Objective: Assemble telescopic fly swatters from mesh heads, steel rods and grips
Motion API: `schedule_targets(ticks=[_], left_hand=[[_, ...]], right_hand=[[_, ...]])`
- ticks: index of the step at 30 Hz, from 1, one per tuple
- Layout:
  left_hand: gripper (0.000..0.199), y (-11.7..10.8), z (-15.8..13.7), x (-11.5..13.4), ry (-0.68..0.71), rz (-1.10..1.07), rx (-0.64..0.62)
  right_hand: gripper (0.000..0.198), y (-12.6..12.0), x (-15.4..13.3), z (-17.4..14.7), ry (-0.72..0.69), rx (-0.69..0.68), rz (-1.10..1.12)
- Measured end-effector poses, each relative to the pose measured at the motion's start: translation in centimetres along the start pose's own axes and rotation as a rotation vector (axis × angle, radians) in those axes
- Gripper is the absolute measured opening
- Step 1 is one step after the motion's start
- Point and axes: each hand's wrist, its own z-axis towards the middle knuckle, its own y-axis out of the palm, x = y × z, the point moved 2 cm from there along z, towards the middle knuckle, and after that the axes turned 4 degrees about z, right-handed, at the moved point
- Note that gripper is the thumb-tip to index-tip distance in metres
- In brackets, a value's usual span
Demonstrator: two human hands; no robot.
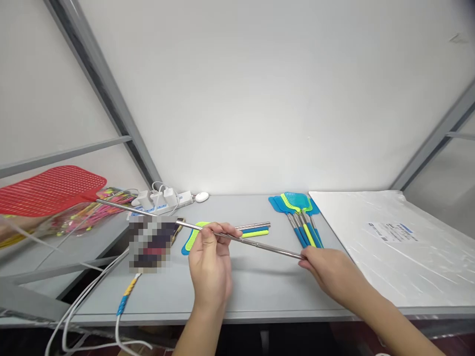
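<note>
Swatter [55, 190] in red reaches far out to the left of your left hand [211, 262], its thin metal rod [270, 248] running slantwise past that hand and down to your right hand [326, 269]. Your left thumb and fingers are narrowed around the middle of the rod, and your right fingers are curled over its lower end; they cover it, so you cannot tell whether a grip is fitted there. Expect something light but long, with the flat mesh out at the far end tending to swing or dip; the rod looks stiff along each length, smooth and likely slippery, and it seems made of stepped sections that may slide or twist. Hold it firmly on the bare metal, one hand either side of a step, rather than by the mesh, which is probably bendy plastic and easily creased. Just beyond your left hand, a blue-and-green pair [190, 242] lies on the table [260, 291]; beyond your right hand and a little to its left is a fanned bunch [302, 222]. Right of your right hand lies a white pack [393, 257]. Left of your left hand you have a pixelated object [152, 244] close by, with a power strip [185, 200] behind it.
</note>
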Motion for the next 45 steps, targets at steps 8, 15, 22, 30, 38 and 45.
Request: schedule_targets(ticks=[8,15,22,30,38,45], left_hand=[[0.019,0.1,4.5,0.3,-0.022,-0.179,0.197],[0.03,2.2,3.5,-3.2,-0.072,-0.136,0.163],[0.029,2.8,1.7,-5.7,-0.256,-0.078,0.044],[0.028,2.4,3.4,-4.8,-0.221,-0.071,0.026],[0.028,3.0,6.2,-6.0,-0.24,-0.082,-0.113],[0.025,4.2,7.4,-7.7,-0.315,-0.162,-0.181]], right_hand=[[0.027,0.7,5.3,-3.1,0.009,0.07,-0.103],[0.03,0.5,6.8,-1.2,0.062,0.139,-0.135],[0.03,0.3,6.0,1.4,-0.043,0.104,-0.167],[0.028,0.9,6.9,1.2,-0.014,0.136,-0.194],[0.03,0.6,6.9,1.4,0.507,0.793,0.013],[0.038,4.3,0.7,6.5,0.581,0.45,1.479]])
